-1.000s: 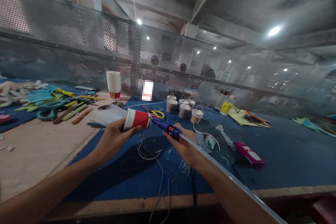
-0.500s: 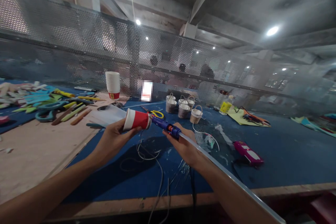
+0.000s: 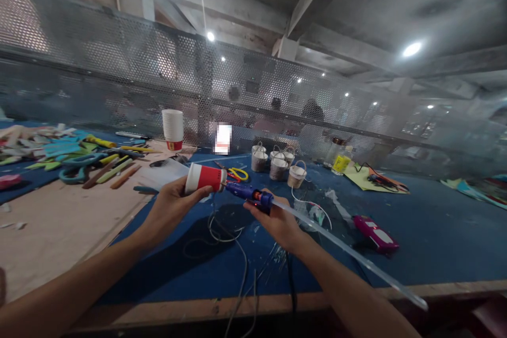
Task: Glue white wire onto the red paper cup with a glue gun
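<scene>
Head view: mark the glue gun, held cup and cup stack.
Glue gun (image 3: 243, 191): head view, blue barrel.
Held cup (image 3: 207, 177): head view, red band.
Cup stack (image 3: 173, 128): head view, white side.

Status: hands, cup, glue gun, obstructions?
Left hand gripping red-and-white cup, sideways. Right hand on blue glue gun, nozzle at cup's end, contact unclear. Loose cord below; nothing seen blocking.

The single camera, worn on the person's head, looks forward and down across the blue tabletop (image 3: 435, 245) from its near edge. The left hand (image 3: 173, 203) and right hand (image 3: 280, 222) show close up; a perforated screen (image 3: 146, 58) stands farther off, and the wide view reaches the ceiling (image 3: 376, 5).
</scene>
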Available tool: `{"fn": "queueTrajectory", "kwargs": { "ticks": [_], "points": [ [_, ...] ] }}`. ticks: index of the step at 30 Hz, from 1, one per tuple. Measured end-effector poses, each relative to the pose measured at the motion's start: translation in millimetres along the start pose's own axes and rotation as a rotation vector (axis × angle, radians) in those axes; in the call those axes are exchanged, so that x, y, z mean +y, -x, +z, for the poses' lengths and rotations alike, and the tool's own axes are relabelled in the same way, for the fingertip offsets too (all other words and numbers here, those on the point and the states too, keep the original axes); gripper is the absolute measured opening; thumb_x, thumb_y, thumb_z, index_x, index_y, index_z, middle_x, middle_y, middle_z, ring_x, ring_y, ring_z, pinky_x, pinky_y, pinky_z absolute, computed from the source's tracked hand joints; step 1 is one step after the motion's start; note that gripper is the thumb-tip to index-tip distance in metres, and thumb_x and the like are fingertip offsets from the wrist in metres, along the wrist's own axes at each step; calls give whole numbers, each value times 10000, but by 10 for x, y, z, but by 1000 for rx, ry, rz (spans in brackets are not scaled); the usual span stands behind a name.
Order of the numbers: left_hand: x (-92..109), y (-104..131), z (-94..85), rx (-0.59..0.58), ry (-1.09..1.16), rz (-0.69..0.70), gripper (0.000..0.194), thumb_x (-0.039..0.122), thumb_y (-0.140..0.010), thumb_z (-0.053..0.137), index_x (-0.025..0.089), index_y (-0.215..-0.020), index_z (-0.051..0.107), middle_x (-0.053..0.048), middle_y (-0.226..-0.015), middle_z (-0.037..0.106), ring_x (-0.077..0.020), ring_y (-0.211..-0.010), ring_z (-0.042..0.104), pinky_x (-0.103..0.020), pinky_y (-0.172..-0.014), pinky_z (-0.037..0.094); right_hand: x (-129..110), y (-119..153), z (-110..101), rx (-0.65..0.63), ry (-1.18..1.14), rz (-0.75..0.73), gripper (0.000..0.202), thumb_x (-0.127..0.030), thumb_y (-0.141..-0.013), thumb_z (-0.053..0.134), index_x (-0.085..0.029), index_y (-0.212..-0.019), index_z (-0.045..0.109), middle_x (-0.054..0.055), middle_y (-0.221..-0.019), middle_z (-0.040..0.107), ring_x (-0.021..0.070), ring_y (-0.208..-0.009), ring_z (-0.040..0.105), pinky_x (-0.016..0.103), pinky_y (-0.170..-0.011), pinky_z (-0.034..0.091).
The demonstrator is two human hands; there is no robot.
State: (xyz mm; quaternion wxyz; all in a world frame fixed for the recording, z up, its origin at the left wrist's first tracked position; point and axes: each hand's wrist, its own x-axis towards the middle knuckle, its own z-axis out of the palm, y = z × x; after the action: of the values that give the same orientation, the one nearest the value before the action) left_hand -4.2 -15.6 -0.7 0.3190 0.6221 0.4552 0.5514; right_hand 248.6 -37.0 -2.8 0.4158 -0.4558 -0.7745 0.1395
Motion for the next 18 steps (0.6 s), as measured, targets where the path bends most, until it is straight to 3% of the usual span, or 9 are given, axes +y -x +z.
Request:
{"fn": "queueTrajectory", "kwargs": {
  "ticks": [6,12,15,18],
  "points": [
    [-10,-52,-21,50,190,-122,302,378,-740,793,174,-955,733,-33,-820,747,-184,-736,662,-272,-692,508,-5,-103,-51,-36,-340,263,344,-544,-851,614,-200,-832,597,-66,-445,473,123,-442,473,256,-523,418],
    [23,-57,-9,36,339,-157,268,332,-719,808,167,-919,738,-59,-852,751,-191,-750,679,-306,-734,547,269,-231,6,-60,-609,396,275,-424,-815,631,-174,-896,552,-50,-625,551,98,-478,513,239,-514,426],
    [21,-66,-10,10,416,-190,245,318,-723,813,167,-900,738,-70,-889,749,-198,-807,686,-319,-784,555,409,-260,29,-95,-472,429,310,-453,-788,650,-153,-819,580,-22,-679,564,96,-541,517,220,-510,396],
    [13,-77,-15,11,469,-221,225,311,-705,832,170,-852,736,-73,-864,745,-217,-829,682,-347,-800,563,485,-276,6,-135,-245,446,402,-514,-756,661,-172,-619,499,-59,-566,429,74,-512,380,209,-461,275]
  ]
}}
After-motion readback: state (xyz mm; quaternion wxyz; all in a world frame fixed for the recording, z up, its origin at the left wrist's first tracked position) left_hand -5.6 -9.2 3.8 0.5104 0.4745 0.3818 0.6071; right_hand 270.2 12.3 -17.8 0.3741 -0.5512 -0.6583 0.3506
